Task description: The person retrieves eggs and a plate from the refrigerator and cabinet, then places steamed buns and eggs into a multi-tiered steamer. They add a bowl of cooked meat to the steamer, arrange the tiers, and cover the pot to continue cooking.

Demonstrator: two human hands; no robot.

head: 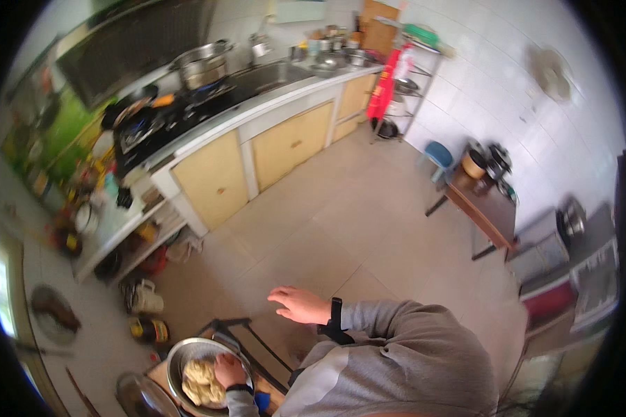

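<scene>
My left hand, with a dark band at its wrist, reaches into a metal pot at the bottom of the view. Its curled fingers are against pale yellow, dough-like lumps of food inside. Whether they grip a piece is hidden. My right hand, a black watch on its wrist, is held out over the floor to the right of the pot. It holds nothing, and its fingers are slightly apart. A glass lid lies at the pot's lower left.
A wooden surface supports the pot, beside a dark metal frame. Bottles and a white jug stand near the left wall. Farther off are a counter with a stove, a steamer pot, a brown table and a blue stool.
</scene>
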